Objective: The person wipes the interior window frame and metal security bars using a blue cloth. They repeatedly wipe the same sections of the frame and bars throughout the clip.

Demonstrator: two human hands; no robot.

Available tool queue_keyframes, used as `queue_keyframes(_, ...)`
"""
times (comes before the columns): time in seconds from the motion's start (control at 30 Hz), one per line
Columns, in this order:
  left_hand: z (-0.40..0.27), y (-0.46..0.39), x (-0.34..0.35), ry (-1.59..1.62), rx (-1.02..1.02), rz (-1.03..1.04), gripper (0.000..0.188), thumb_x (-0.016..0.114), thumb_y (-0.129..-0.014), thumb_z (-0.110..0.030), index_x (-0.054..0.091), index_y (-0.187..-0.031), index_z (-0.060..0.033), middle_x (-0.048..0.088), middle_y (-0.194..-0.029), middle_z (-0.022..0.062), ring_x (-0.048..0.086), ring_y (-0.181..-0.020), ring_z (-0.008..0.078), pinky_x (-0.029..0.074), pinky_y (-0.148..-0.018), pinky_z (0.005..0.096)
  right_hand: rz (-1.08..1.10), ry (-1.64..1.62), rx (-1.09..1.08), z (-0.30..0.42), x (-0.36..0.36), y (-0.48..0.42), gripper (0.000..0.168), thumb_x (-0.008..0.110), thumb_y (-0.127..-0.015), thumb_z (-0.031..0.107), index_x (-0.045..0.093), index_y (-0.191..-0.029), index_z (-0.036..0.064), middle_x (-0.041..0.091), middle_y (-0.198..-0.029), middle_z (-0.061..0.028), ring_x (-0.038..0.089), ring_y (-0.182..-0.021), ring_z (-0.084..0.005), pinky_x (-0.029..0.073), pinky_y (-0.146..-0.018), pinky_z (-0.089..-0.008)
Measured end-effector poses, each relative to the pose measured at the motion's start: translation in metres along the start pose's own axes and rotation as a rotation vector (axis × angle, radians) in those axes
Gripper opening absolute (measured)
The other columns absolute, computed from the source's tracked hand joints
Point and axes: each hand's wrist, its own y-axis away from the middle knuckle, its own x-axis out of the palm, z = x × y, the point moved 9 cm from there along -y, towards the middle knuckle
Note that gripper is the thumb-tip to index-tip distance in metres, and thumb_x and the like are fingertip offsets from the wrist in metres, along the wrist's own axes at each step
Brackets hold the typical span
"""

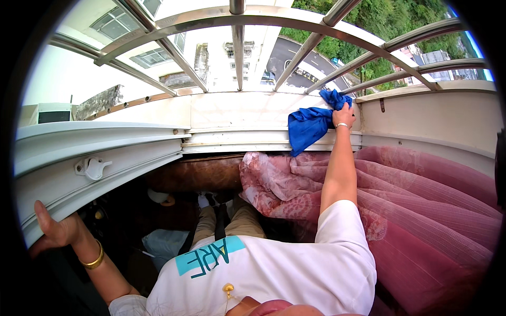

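Note:
My right hand [344,116] grips a blue cloth [310,126] at the right end of the window sill [245,112]. One part of the cloth bunches up beside the bars, while the rest hangs down over the white window track [237,138]. At the far left, my left hand [55,229] rests against the edge of a white sliding window frame [130,154], thumb raised and the other fingers mostly hidden. A white latch [95,168] is mounted on that frame.
Metal security bars [238,51] arch outside the sill, high above a road [288,51]. A pink curtain [415,205] hangs along the right side, bunched below the track. Beneath the sill is a brown leather-like surface [197,173]. A pale bag [166,243] lies low on the left.

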Motion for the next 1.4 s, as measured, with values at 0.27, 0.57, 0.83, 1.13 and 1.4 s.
queue_keyframes(0.27, 0.035, -0.016, 0.011, 0.789, -0.685, -0.135, 0.072, 0.055, -0.069, 0.001, 0.016, -0.128, -0.0075, 0.031, -0.117, 0.0188, 0.045, -0.098, 0.0267, 0.052, -0.084, 0.0419, 0.403, -0.401, -0.471, 0.148, 0.005, 0.102, 0.036, 0.06, -0.072, 0.026, 0.058, -0.103, 0.008, 0.06, -0.096, -0.0218, 0.06, -0.087, -0.0345, 0.047, -0.079, -0.0399)
queue_keyframes(0.57, 0.018, -0.038, 0.014, 0.772, -0.611, -0.037, 0.089, 0.054, -0.065, -0.004, -0.001, -0.135, -0.0111, 0.026, -0.125, 0.0218, 0.035, -0.115, 0.0323, 0.041, -0.095, 0.0484, 0.318, -2.019, -0.089, 0.195, -0.128, 0.068, 0.025, 0.063, -0.076, 0.0, 0.055, -0.1, 0.003, 0.059, -0.088, -0.0039, 0.058, -0.074, -0.013, 0.049, -0.068, -0.0254)
queue_keyframes(0.83, 0.023, -0.025, 0.009, 0.718, -0.609, -0.02, 0.093, 0.054, -0.065, -0.005, -0.006, -0.136, -0.01, 0.024, -0.127, 0.0233, 0.035, -0.116, 0.0331, 0.04, -0.096, 0.0468, 0.443, -2.166, -0.403, 0.254, -0.194, -0.002, 0.023, 0.058, -0.085, 0.013, 0.054, -0.104, 0.001, 0.061, -0.092, -0.0103, 0.061, -0.078, -0.0215, 0.053, -0.069, -0.0342)
queue_keyframes(1.13, 0.022, -0.031, 0.013, 0.647, -0.661, -0.002, 0.096, 0.053, -0.064, -0.011, -0.009, -0.137, -0.0092, 0.019, -0.13, 0.0262, 0.033, -0.117, 0.0361, 0.04, -0.095, 0.0486, 0.451, -2.036, -0.391, 0.273, -0.093, -0.057, 0.024, 0.059, -0.083, 0.008, 0.052, -0.106, 0.006, 0.055, -0.091, -0.0053, 0.054, -0.085, -0.0143, 0.047, -0.072, -0.0275)
queue_keyframes(1.4, 0.029, -0.013, 0.014, 0.635, -0.818, -0.005, 0.081, 0.054, -0.065, -0.013, 0.007, -0.13, -0.0038, 0.03, -0.117, 0.0253, 0.041, -0.106, 0.0331, 0.047, -0.087, 0.0463, -0.194, -0.15, -0.694, 0.303, -0.099, -0.044, 0.031, 0.059, -0.081, 0.027, 0.061, -0.107, 0.009, 0.061, -0.111, -0.0046, 0.047, -0.114, -0.0238, 0.033, -0.097, -0.0385)
